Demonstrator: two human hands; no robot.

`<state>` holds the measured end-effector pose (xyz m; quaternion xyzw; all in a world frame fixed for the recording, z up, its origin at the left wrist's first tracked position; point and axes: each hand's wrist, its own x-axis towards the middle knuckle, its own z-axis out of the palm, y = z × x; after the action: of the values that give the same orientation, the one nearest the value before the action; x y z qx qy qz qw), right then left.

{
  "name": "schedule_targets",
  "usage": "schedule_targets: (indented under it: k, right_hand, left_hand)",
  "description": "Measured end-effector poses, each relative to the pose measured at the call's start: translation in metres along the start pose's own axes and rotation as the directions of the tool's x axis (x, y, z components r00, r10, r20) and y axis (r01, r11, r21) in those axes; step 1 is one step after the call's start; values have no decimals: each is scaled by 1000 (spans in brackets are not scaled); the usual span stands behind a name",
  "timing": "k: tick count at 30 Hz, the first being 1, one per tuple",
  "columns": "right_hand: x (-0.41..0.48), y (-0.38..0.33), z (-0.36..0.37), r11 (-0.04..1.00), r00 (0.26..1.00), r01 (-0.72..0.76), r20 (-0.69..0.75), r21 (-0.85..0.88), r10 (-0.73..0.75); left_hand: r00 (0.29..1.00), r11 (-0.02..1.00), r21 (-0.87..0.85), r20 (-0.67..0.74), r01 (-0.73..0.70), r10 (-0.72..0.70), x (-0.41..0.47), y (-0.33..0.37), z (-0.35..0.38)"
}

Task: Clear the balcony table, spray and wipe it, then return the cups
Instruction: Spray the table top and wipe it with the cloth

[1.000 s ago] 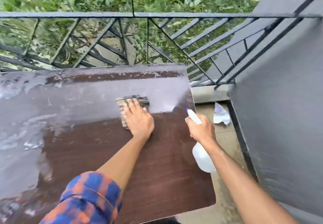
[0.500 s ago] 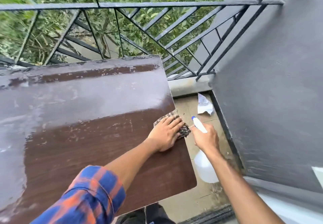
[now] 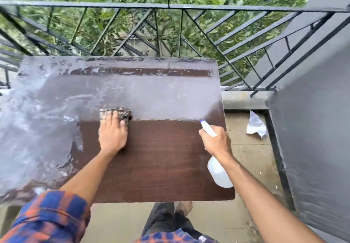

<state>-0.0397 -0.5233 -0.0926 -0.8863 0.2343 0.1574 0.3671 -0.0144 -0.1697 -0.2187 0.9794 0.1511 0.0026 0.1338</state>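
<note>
The dark brown table (image 3: 161, 167) fills the middle of the view; its far and left parts shine wet and grey, its near right part looks dry and dark. My left hand (image 3: 113, 133) presses flat on a checked cloth (image 3: 121, 113) at the border of the wet area, near the table's middle. My right hand (image 3: 216, 140) grips the neck of a white spray bottle (image 3: 219, 172) over the table's right edge, its blue-tipped nozzle pointing up and left. No cups are in view.
A black metal railing (image 3: 170, 6) runs right behind the table, with green foliage beyond. A grey wall (image 3: 312, 129) stands on the right. A crumpled white paper (image 3: 255, 126) lies on the tiled floor between table and wall. My legs (image 3: 164, 220) stand at the near edge.
My left hand has slid the cloth from the table's right edge back left to the middle. The right hand keeps its hold on the spray bottle. The view has swung back over the table.
</note>
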Motion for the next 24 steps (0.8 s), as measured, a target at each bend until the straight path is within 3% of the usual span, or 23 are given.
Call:
schedule_targets:
  k: [4, 7, 9, 13, 17, 20, 24]
  right_hand:
    - [-8, -12, 17, 998, 997, 53, 58, -23, -52]
    - [-14, -5, 22, 996, 994, 78, 82, -31, -75]
    - [-17, 5, 19, 996, 994, 78, 78, -36, -75]
    - [-19, 36, 1, 999, 999, 32, 23, -41, -31]
    - [-20, 69, -25, 998, 997, -56, -51, -29, 54]
    - [-22, 97, -43, 992, 986, -127, -106, -7, 125]
    - [-34, 130, -52, 984, 973, -177, -146, 22, 178]
  left_hand:
    - [975, 977, -1, -73, 213, -212, -20, -35, -3]
    - [909, 912, -120, -103, 392, -404, -45, 10, 7]
    - [911, 913, -151, -111, 379, -396, -63, 48, 17]
    - [993, 992, -81, -49, 99, -103, -105, 125, 42]
    - [974, 974, -97, 73, -205, 213, -138, 202, 57]
    - [874, 898, -122, 207, -422, 439, -157, 240, 67]
    - [642, 702, -131, 314, -700, 699, -178, 251, 65]
